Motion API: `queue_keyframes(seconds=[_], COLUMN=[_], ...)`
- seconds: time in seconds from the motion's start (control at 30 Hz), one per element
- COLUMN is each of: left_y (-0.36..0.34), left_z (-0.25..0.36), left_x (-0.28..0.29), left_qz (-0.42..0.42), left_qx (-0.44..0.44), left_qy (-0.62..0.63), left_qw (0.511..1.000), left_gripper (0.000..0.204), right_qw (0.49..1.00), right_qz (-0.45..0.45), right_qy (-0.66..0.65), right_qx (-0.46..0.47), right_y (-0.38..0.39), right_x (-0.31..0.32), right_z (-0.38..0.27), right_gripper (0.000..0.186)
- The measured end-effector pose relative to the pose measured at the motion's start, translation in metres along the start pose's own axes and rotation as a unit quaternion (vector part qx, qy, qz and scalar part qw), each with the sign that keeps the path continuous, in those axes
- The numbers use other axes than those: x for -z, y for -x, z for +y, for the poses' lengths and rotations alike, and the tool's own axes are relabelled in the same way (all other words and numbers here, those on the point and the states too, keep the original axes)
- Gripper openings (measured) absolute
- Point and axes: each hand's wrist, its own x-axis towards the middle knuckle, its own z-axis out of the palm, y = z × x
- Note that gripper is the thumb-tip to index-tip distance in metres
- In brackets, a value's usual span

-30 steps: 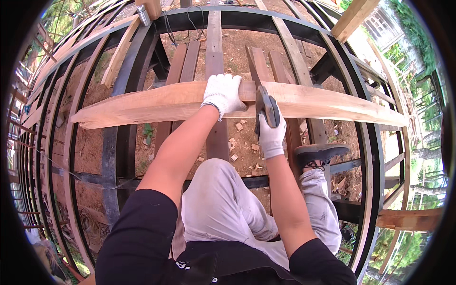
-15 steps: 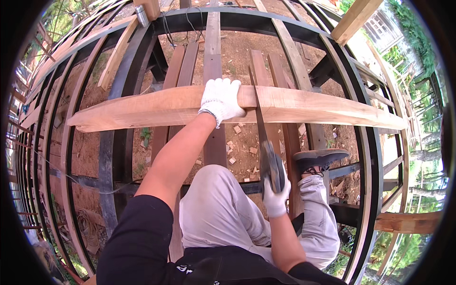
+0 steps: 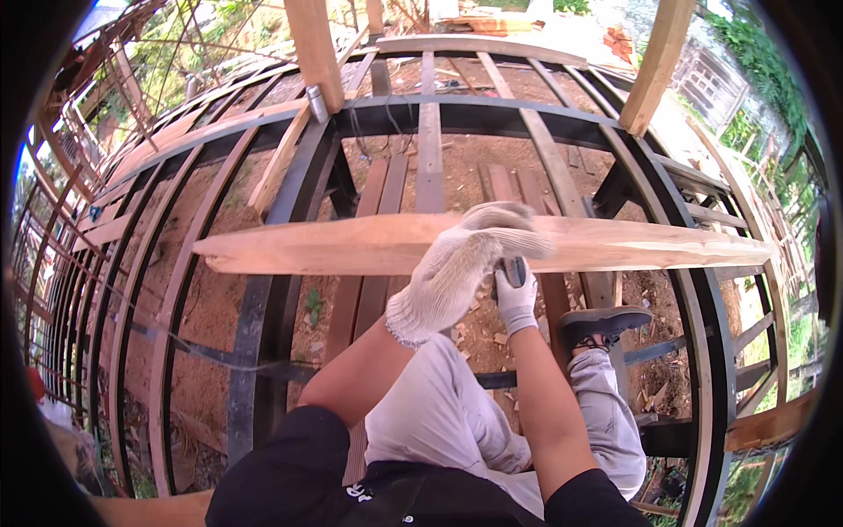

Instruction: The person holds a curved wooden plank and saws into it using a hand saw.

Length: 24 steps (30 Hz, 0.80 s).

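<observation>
A long, pale wooden beam [image 3: 342,244] with tapered ends lies crosswise in front of me. My left hand [image 3: 470,263], in a white knitted glove, is above the beam's middle, its fingers stretched out to the right and partly blurred; nothing shows in it. Just below the beam's near edge, my right hand [image 3: 516,299], gloved too, is closed round the dark handle of a handsaw [image 3: 511,268]. The saw's blade is hidden behind my left hand, so whether it touches the wood cannot be seen.
Black metal beams [image 3: 303,189] and wooden joists [image 3: 430,162] form an open frame over bare soil with wood chips. Brown planks [image 3: 373,189] run lengthwise under the beam. A metal can [image 3: 317,104] stands by a wooden post [image 3: 316,53]. My shoe [image 3: 606,325] is at the right.
My left hand has let go of the beam and moved right, over the saw. The right hand with the saw has moved up toward the beam. The view has tilted up.
</observation>
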Motion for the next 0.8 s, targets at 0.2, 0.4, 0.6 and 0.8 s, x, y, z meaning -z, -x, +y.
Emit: queue_keyframes(seconds=[0.2, 0.4, 0.6, 0.8], left_y=[0.043, 0.048, 0.028, 0.011], left_z=[0.09, 0.091, 0.093, 0.109], left_x=[-0.004, -0.052, -0.074, -0.058], left_qz=[0.0, -0.033, -0.092, -0.141], left_qx=[0.045, 0.0, -0.035, -0.04], left_qy=[-0.055, -0.012, 0.06, 0.117], left_qw=[0.997, 0.999, 0.993, 0.982], left_gripper=[0.033, 0.036, 0.043, 0.05], right_qw=[0.997, 0.998, 0.998, 0.997], right_qz=[-0.017, -0.018, -0.021, -0.018], right_qy=[0.02, -0.042, -0.003, -0.018], right_qx=[0.067, -0.04, 0.066, -0.073], right_y=[0.006, 0.001, -0.018, -0.007], right_x=[0.07, 0.019, 0.032, 0.007], right_z=[0.097, -0.013, 0.033, 0.015], right_gripper=[0.062, 0.064, 0.062, 0.059])
